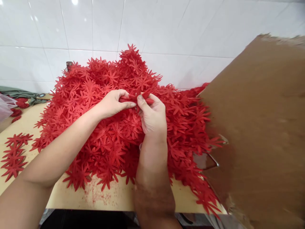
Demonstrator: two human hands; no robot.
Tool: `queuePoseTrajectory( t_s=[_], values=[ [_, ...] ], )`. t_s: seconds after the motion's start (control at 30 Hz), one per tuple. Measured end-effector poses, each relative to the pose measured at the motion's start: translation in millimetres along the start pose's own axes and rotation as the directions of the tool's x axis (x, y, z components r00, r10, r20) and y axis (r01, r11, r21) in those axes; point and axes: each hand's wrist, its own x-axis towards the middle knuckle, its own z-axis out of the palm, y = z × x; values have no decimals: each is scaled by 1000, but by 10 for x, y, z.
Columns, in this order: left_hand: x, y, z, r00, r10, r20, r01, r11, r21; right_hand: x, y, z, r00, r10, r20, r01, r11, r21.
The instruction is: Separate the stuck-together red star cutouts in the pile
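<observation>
Both hands meet over a large heap of red flower-shaped cutouts (114, 127), each with several narrow petals. Between my fingers is a red flower cutout (149, 93), its petals bunched; whether it is one piece or a few stacked, I cannot tell. My left hand (116, 103) pinches its left side between thumb and fingers. Coming up from below, my right hand (153, 111) grips the right side, thumb on top and fingers curled behind. The fingertips of the two hands almost touch. The heap beneath them hides whatever lies under it.
A big brown cardboard sheet (262, 127) leans at the right. Separate red cutouts (14, 156) lie at the left on the pale tabletop (114, 194). White tiled wall (166, 28) stands behind. Dark green cloth (19, 92) and clear plastic (8, 105) sit at far left.
</observation>
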Motion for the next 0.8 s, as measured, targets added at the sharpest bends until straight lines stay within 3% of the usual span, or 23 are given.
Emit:
queuePoseTrajectory(
  t_s=[0.1,0.2,0.43,0.67,0.8],
  values=[
    [-25,38,-42,999,29,23,-28,999,-27,8,-11,-24,996,12,-85,-9,999,39],
    [-28,55,-48,998,53,-42,-52,998,35,19,-18,-26,987,30,-159,-21,998,58],
    [20,16,-26,979,35,-203,1,985,173,51,-5,-64,960,-92,-265,99,995,12],
    [48,56,-1,970,57,-237,23,947,320,12,-173,-21,988,-30,-152,42,996,74],
    [49,56,30,978,51,-203,-1,971,239,-24,-178,23,997,40,-68,-39,999,12]
  ],
)
